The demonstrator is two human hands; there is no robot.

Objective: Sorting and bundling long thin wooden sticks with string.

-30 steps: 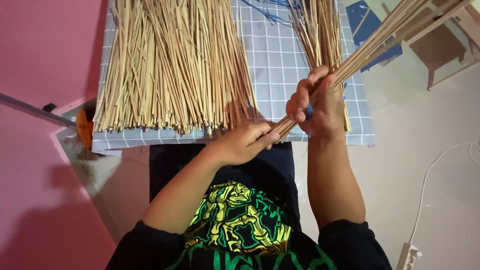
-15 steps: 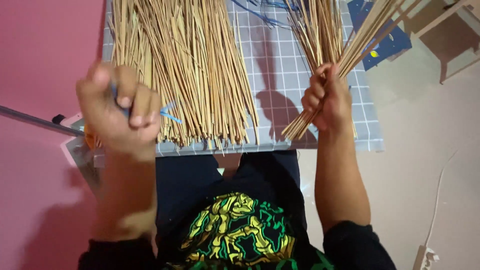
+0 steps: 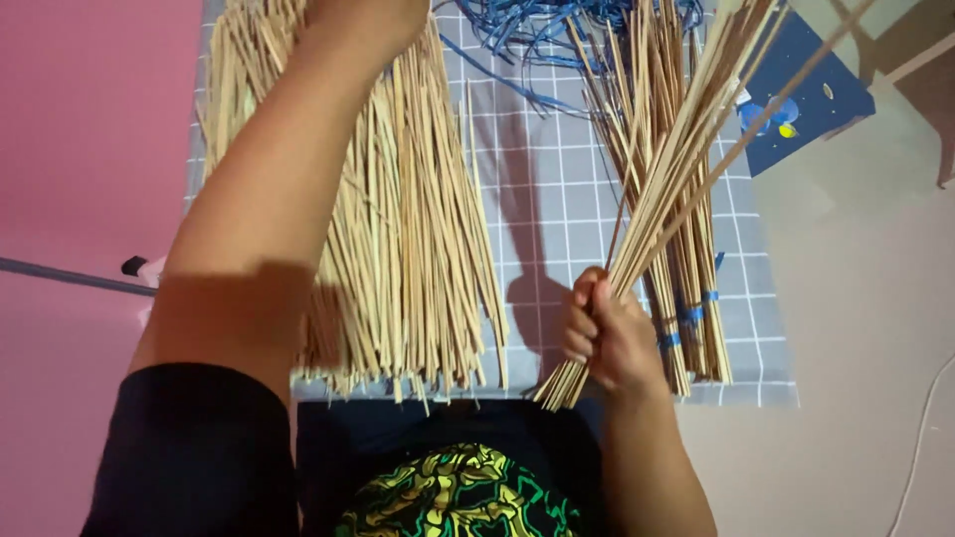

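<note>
Right fingers (image 3: 587, 320): curled tight around a bunch of sticks (image 3: 686, 169), clamped near its lower end; the short stub ends poke out below the fist, the long part fans up and to the right.
Right hand (image 3: 615, 343): near edge of the table, just left of the tied bundle; the low grip seems meant to keep the stick ends level.
Left hand (image 3: 363, 20): reached to the far end of the loose pile, cut off by the frame edge; whether its fingers are spread or pressed together cannot be told.
Loose pile (image 3: 418, 249): left, under the forearm, fanned flat.
Tied bundle (image 3: 691, 298): right, banded in blue.
Blue strips (image 3: 537, 25): far, tangled.
Checked mat (image 3: 552, 209): grey, under everything.
</note>
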